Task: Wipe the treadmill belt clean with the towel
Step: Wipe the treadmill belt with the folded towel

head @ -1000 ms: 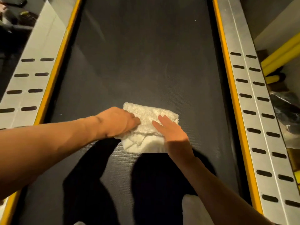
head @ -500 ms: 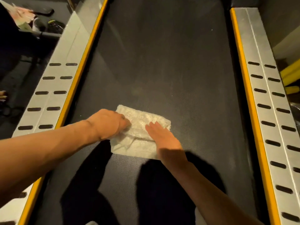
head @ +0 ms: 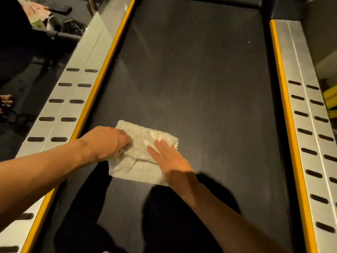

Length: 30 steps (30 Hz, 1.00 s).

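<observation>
Forearms are reaching in from the lower edge of the frame, left forearm (head: 45, 172) and right forearm (head: 228, 212), throwing dark shadows (head: 164, 216) on the treadmill belt (head: 200, 79).

Left hand (head: 107, 141) is sitting knuckles-up with its fingers curled, bunching the left edge of the towel (head: 145, 136). Right hand (head: 169, 159) is lying flat, fingers straight and slightly spread, pressing down on the towel's right half.

Towel is lying folded into a rough rectangle on the belt, left of centre, in the lower middle of the frame. A crease is showing between the two hands.

Towel's left edge is sitting near the left yellow strip (head: 102, 73), not touching it. Right of the towel, bare belt is running wide up to the right yellow strip (head: 284, 106). Above the towel, belt is running open to the dark housing (head: 262, 6) at top of frame.

Slotted metal rails are flanking both strips: left rail (head: 73, 92), right rail (head: 299, 106). Dim clutter (head: 45, 13) is sitting in the upper left, beyond the left rail, too dark to identify.
</observation>
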{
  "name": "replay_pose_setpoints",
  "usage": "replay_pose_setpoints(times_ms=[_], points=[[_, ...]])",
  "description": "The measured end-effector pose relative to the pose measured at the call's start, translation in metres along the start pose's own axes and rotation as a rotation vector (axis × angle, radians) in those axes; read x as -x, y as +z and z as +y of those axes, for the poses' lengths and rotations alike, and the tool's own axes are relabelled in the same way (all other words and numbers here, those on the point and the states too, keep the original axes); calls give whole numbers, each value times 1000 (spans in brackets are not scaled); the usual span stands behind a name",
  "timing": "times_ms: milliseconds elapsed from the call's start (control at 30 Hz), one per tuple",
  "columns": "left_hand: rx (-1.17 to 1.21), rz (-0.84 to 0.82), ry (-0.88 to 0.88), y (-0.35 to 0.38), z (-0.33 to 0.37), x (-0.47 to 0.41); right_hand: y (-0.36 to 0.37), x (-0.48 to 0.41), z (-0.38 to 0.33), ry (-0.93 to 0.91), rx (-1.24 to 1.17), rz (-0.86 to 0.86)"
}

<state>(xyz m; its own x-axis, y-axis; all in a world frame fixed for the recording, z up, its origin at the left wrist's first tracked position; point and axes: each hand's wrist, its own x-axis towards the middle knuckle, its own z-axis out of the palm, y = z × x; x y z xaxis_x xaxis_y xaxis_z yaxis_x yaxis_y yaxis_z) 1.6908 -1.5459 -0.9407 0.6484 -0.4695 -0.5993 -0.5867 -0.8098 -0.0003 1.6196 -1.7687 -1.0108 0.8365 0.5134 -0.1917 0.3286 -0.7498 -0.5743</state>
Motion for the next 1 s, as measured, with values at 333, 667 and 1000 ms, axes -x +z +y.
replay_pose_setpoints(times_ms=[333, 667, 1000], points=[[94, 105, -28, 32, -4, 30, 4, -4, 7, -127, 115, 23], [183, 87, -84, 56, -9, 61, 12, -11, -11, -259, 156, 50], [269, 92, -383, 65, -41, 73, 12, -56, -71, -233, 22, -136]])
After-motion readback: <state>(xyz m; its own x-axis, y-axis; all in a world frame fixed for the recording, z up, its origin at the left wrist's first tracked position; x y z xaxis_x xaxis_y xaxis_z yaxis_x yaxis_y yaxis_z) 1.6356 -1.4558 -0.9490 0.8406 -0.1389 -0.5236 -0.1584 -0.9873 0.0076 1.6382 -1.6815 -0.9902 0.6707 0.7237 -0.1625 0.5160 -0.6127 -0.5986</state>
